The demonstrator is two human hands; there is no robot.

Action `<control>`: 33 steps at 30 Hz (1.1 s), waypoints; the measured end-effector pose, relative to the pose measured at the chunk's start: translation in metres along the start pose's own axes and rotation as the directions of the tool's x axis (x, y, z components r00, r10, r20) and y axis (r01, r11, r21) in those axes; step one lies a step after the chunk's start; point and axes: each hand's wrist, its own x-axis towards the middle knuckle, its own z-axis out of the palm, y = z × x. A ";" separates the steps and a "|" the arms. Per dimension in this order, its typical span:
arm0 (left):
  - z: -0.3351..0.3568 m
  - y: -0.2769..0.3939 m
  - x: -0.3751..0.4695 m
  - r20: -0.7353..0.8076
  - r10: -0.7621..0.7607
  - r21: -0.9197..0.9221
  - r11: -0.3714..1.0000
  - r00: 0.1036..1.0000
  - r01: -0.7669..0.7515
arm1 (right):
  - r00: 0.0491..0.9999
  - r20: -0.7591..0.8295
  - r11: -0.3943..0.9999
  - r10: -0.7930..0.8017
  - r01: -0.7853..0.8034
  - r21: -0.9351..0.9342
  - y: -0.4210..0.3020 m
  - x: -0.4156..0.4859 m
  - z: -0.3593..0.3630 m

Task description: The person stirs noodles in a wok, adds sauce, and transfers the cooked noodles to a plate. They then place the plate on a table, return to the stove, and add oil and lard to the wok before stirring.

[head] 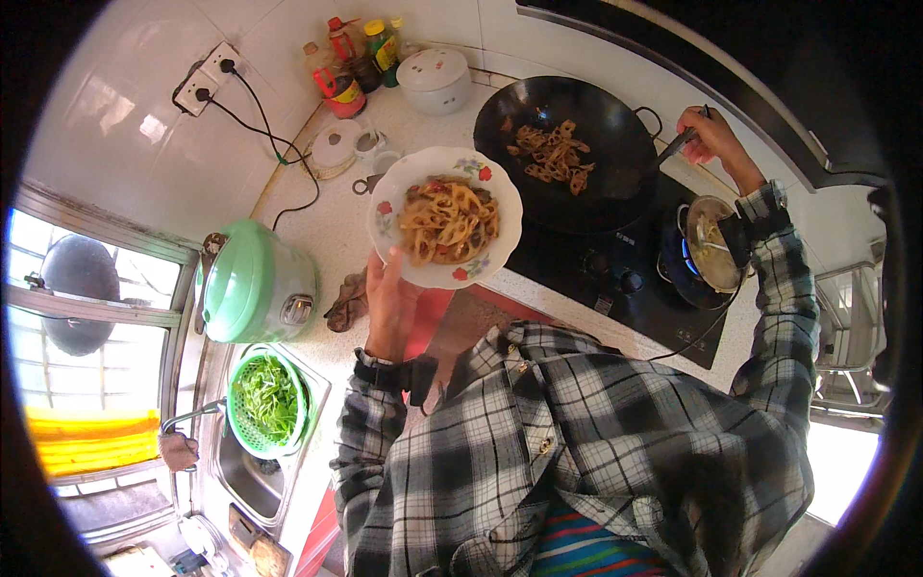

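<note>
My left hand (386, 299) holds a scalloped white plate (383, 184) with a floral rim by its near edge, thumb on top. Sliced lotus root (451, 220) in sauce is heaped on the plate. To the right, a black wok (620, 180) sits on the stove with more lotus root slices (551, 151) in it. My right hand (707, 137), beyond the wok's right rim, grips the dark handle of a utensil (674, 148); its far end is hard to make out against the wok.
A small pot (714, 245) stands over a lit blue flame on the black gas hob (577, 252). Behind the plate are a lidded white pot (434, 81) and sauce bottles (339, 86). At left are a green rice cooker (249, 288) and a colander (234, 418) of greens over the sink (245, 479).
</note>
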 end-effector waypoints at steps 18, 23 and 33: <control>0.015 0.003 0.003 0.003 -0.042 0.002 0.999 0.999 0.042 | 1.000 0.017 0.498 0.011 -0.020 0.867 0.085 -0.006 0.139; 0.014 -0.009 0.017 0.041 -0.058 -0.026 0.998 0.997 0.059 | 0.998 -0.008 0.457 0.058 -0.020 0.889 0.087 -0.016 0.125; 0.031 -0.035 0.055 0.156 -0.061 -0.068 0.995 0.986 0.072 | 0.996 -0.080 0.701 -0.041 0.085 0.708 0.024 -0.078 0.029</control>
